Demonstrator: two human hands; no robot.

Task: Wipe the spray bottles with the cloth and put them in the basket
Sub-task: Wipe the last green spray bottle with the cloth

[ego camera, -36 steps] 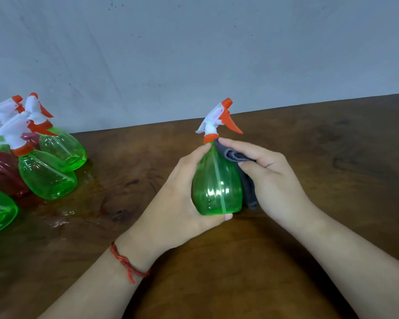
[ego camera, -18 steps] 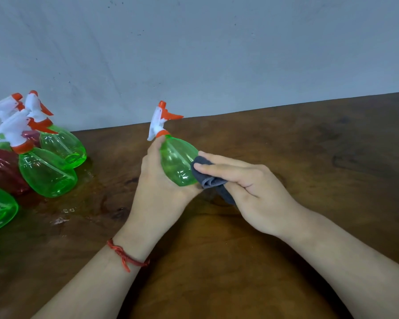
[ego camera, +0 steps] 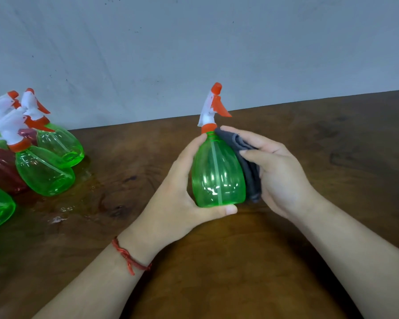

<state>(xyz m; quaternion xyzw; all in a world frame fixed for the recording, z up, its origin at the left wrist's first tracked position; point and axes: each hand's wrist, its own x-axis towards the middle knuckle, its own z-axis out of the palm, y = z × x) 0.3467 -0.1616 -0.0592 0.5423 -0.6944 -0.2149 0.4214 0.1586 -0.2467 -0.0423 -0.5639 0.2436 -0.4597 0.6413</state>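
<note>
Green see-through plastic spray bottle (ego camera: 218,171) with a white-and-orange trigger head, upright over the brown wooden table (ego camera: 240,261). Who has it? (Desk)

The left hand (ego camera: 177,196) wraps curled fingers round the body, thumb along the base edge. The right hand (ego camera: 279,171) pinches a folded dark grey cloth (ego camera: 247,157) and presses it to the bottle's right flank, from shoulder to base. Whether the base touches the table, I cannot tell. (Photographer)

How should the wipe be done? (Desk)

My reading: firm pressure in long strokes down the ribs, with the left hand turning the bottle in stages so the cloth reaches every face, including the part now under the palm. The orange collar and trigger need a pass too. (Photographer)

And the rest? (Desk)

Several more green spray bottles (ego camera: 44,166) and a dark red one (ego camera: 0,171) crowd the table's left edge, well apart, beside a wet patch (ego camera: 62,210); best not to set a wiped bottle there. No basket is in view. (Photographer)
</note>
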